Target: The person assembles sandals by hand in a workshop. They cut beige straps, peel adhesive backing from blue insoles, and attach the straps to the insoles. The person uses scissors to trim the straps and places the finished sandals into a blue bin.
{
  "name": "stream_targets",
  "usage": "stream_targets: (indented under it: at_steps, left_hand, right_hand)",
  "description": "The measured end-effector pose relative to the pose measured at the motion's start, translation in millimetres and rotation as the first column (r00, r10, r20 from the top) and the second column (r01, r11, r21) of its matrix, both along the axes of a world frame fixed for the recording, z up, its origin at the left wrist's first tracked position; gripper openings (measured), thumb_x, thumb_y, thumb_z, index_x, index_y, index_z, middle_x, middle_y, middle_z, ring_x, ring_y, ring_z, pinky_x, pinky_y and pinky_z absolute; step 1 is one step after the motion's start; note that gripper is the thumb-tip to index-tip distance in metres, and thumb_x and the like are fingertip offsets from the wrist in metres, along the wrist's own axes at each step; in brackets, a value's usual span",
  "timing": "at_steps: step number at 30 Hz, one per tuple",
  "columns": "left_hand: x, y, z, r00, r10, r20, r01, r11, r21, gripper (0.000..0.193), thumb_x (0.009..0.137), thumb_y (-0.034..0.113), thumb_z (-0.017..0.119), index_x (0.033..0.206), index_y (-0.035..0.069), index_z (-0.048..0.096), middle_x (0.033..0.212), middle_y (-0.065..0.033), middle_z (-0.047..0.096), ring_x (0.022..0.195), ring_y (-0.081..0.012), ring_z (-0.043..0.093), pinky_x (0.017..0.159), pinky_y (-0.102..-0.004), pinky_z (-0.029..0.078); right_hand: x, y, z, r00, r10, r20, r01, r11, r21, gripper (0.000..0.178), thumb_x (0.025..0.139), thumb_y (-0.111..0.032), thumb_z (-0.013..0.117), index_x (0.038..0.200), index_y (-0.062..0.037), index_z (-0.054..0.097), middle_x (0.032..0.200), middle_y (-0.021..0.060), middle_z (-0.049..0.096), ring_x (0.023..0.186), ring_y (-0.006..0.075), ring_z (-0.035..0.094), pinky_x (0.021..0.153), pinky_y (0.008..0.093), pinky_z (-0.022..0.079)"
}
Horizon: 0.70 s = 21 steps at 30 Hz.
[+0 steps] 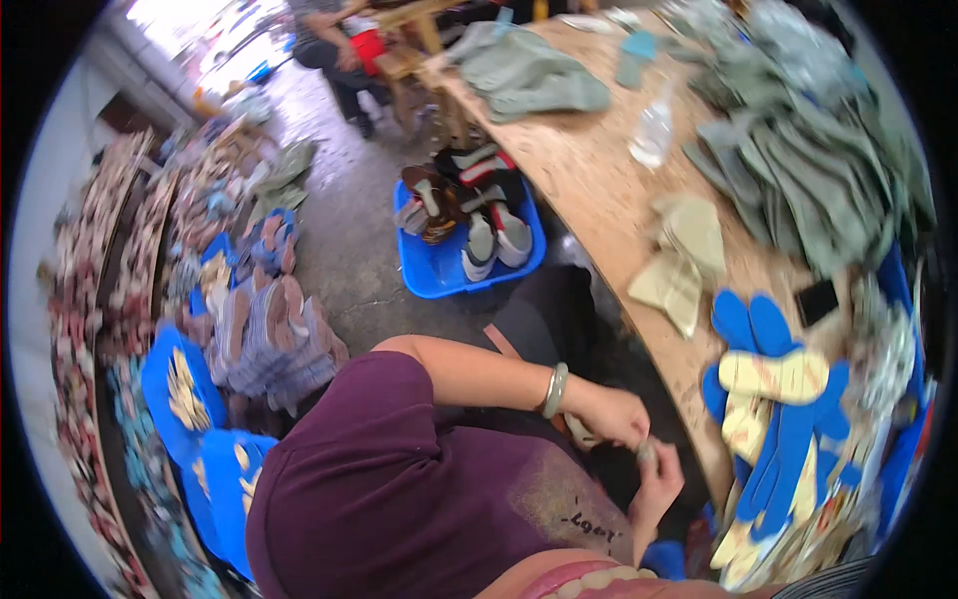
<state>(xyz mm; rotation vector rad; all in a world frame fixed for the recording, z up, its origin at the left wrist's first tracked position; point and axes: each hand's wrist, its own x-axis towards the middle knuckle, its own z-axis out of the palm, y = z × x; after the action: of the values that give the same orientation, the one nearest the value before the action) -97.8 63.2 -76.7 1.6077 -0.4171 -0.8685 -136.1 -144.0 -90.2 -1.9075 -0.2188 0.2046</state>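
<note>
My left hand [613,415], with a pale bangle [556,390] on its wrist, is closed in a pinch near the table's edge. Just below it, my right hand [660,483] is closed too, its fingertips meeting the left ones. A small greyish bit shows between them, too small and blurred to name. Beneath my left hand lies a whitish piece [580,432], mostly hidden over the dark cloth of my lap. To the right, blue and cream insoles [773,377] lie in a loose pile on the table.
The wooden table [579,165] bears cream pieces [681,262], a clear bottle [654,132] and grey-green fabric stacks [798,170]. A blue tub [469,289] of shoes stands on the floor. Blue bins [222,489] and piled slippers [264,334] fill the left. A seated person [334,45] is far off.
</note>
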Motion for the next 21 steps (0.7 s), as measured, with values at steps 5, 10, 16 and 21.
stream_targets:
  at_steps: [5, 10, 16, 21]
  left_hand:
    - [7.4, -20.3, 23.8, 0.955, 0.127, -0.268, -0.129, 0.992, 0.009, 0.018, 0.092, 0.026, 0.059, 0.088, 0.009, 0.062, 0.069, 0.003, 0.057, 0.057, -0.0065, 0.054, 0.049, -0.0238, 0.043]
    - [13.1, -58.1, 26.8, 0.934, 0.061, -0.352, -0.147, 0.964, -0.222, 0.019, 0.09, 0.019, 0.062, 0.102, 0.004, 0.063, 0.066, 0.0027, 0.052, 0.055, -0.007, 0.057, 0.043, -0.0192, 0.041]
    - [0.6, -70.3, 25.5, 0.972, 0.008, -0.236, -0.055, 0.98, -0.19, 0.027, 0.091, 0.018, 0.058, 0.113, 0.003, 0.063, 0.068, 0.0062, 0.052, 0.061, -0.0026, 0.052, 0.052, -0.0161, 0.045]
    - [3.3, -69.7, 28.8, 0.975, -0.039, -0.217, -0.012, 0.973, -0.23, 0.027, 0.091, 0.018, 0.058, 0.114, 0.004, 0.064, 0.067, 0.0088, 0.051, 0.055, 0.0005, 0.042, 0.048, -0.0152, 0.036]
  right_hand:
    - [9.7, -21.6, 10.2, 0.977, -0.185, 0.101, 0.176, 0.98, 0.094, 0.017, 0.083, -0.004, 0.06, 0.097, 0.0018, 0.067, 0.1, 0.0088, 0.066, 0.095, 0.0182, 0.06, 0.086, 0.0304, 0.046]
    - [-2.6, -67.3, 59.8, 0.826, -0.515, 0.228, 0.483, 0.856, 0.184, 0.017, 0.088, -0.004, 0.057, 0.101, 0.0012, 0.066, 0.096, 0.0043, 0.064, 0.089, 0.0114, 0.057, 0.079, 0.0232, 0.043]
    - [-55.5, -72.1, 76.3, 0.641, -0.735, 0.22, 0.675, 0.676, 0.295, 0.011, 0.086, -0.001, 0.061, 0.096, 0.002, 0.067, 0.089, 0.0015, 0.066, 0.076, 0.006, 0.057, 0.067, 0.0209, 0.044]
    - [-69.5, -76.2, 62.2, 0.864, -0.413, 0.288, 0.452, 0.888, -0.084, 0.024, 0.089, 0.001, 0.055, 0.112, 0.001, 0.063, 0.107, 0.0055, 0.065, 0.101, 0.0135, 0.06, 0.092, 0.0261, 0.045]
